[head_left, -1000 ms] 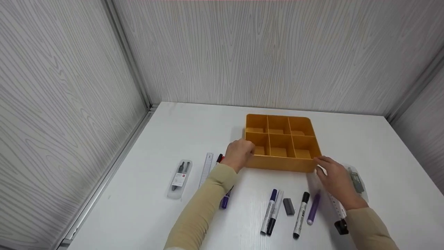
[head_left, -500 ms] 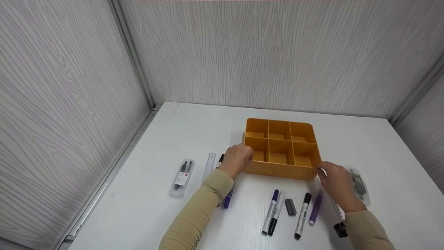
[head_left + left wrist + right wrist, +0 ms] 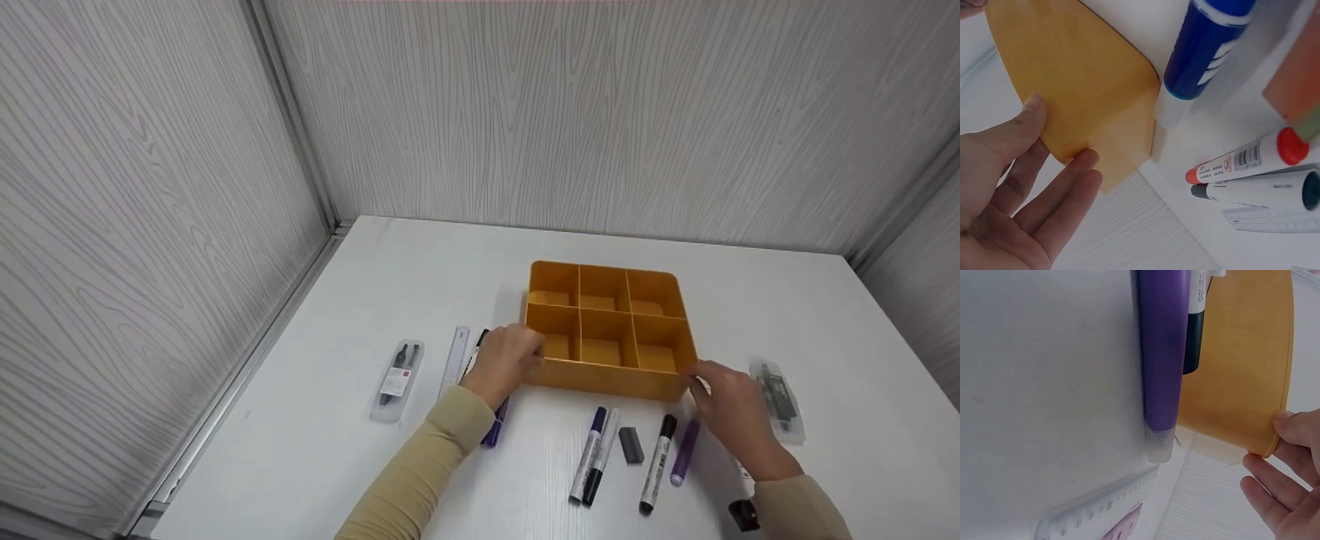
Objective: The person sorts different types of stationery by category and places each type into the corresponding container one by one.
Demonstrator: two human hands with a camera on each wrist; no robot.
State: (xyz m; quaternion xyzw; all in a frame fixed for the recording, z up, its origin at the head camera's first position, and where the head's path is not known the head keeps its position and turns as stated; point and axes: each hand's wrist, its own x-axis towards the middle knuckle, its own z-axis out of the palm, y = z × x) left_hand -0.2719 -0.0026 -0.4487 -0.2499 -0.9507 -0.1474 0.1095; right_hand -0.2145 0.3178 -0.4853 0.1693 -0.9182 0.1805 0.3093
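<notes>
A yellow-orange organizer box with several compartments stands on the white table, with nothing seen in them. My left hand grips its near left corner, thumb and fingers on both sides of the wall. At the near right corner, my right hand pinches the rim. In the left wrist view, the left thumb presses the outside of the box wall while fingers curl over the edge. The right wrist view has the box wall held likewise between the right thumb and fingers.
Before the box lie several markers, a grey eraser and a purple pen. A ruler and a compass case are at left. Another clear case and a black clip are at right.
Both hands have drawn the box a little nearer to me, closer to the markers. The grips look the same, and the loose things on the table have hardly shifted.
</notes>
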